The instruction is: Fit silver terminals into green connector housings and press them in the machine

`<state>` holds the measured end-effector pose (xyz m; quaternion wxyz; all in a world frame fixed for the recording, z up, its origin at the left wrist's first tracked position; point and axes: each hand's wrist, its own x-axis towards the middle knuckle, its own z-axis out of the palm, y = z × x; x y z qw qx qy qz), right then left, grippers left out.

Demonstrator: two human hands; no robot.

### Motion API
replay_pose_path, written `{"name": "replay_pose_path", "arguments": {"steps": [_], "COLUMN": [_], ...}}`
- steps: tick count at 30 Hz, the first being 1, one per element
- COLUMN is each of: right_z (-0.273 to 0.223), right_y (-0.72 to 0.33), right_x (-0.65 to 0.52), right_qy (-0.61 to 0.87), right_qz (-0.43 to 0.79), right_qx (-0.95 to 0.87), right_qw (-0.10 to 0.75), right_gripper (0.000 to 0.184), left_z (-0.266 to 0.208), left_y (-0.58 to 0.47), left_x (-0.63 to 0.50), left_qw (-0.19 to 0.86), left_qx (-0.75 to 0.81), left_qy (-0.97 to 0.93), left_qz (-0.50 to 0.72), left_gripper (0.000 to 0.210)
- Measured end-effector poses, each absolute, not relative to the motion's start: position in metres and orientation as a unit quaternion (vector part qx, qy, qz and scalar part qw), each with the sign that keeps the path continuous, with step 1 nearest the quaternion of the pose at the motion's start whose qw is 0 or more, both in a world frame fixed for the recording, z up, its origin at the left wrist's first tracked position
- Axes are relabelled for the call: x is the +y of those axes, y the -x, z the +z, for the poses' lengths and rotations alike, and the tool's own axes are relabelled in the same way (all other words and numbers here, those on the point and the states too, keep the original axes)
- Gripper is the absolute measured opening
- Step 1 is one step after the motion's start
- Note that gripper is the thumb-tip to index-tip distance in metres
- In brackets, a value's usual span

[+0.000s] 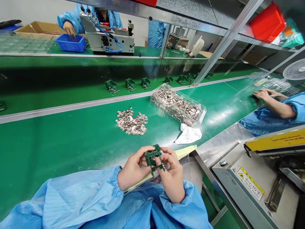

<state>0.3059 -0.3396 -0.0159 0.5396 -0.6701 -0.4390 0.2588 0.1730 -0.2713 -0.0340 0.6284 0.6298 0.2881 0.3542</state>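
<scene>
A dark green plastic frame (153,156) with open gaps is held up between my two hands, close to the bench's front edge. My left hand (134,168) grips its left side, fingers above and thumb below. On the other side my right hand (172,173) closes round the right edge, its thumb lying across the front. Beyond my hands a loose pile of small silvery metal pieces (132,122) lies on the green bench. Right of it stands a clear plastic tray (203,113) filled with similar pieces. A crumpled white cloth (189,135) lies by the tray's near corner.
Several similar green frames (130,84) stand in a row beyond the metal rail (95,103). To the right, a grey machine (228,165) with a hand-injury warning label adjoins the bench. A co-worker's hands (264,93) rest farther right; another person's hand (69,29) is over a blue bin (71,44).
</scene>
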Motion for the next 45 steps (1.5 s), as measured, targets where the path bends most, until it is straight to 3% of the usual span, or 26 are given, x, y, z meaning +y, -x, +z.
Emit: {"name": "replay_pose_path", "arguments": {"steps": [6,13,30,36,40,45], "right_z": [-0.02,-0.018,-0.021,-0.067,-0.092,-0.096], "right_y": [-0.302,-0.296,-0.302,-0.339,-0.347,-0.338], "right_x": [-0.342,-0.341,-0.364,-0.404,-0.397,-0.371], "right_qy": [0.66,0.601,0.589,0.669,0.682,0.66], "right_qz": [0.262,0.381,0.384,0.286,0.298,0.295], "right_qx": [-0.437,-0.329,-0.263,-0.19,-0.215,-0.238], "right_qw": [0.552,0.621,0.661,0.659,0.632,0.649], "right_gripper": [0.017,0.015,0.024,0.037,0.049,0.048], "left_z": [-0.033,-0.036,-0.033,-0.023,-0.03,-0.05], "left_y": [-0.166,-0.167,-0.174,-0.207,-0.245,-0.266], "left_x": [-0.27,-0.275,-0.287,-0.275,-0.272,-0.273], "left_qw": [0.552,0.57,0.557,0.568,0.578,0.578], "left_qx": [0.278,0.302,0.318,0.324,0.304,0.286], "left_qy": [-0.709,-0.684,-0.708,-0.674,-0.669,-0.665], "left_qz": [0.34,0.34,0.296,0.344,0.355,0.377], "left_gripper": [0.03,0.029,0.032,0.032,0.034,0.037]}}
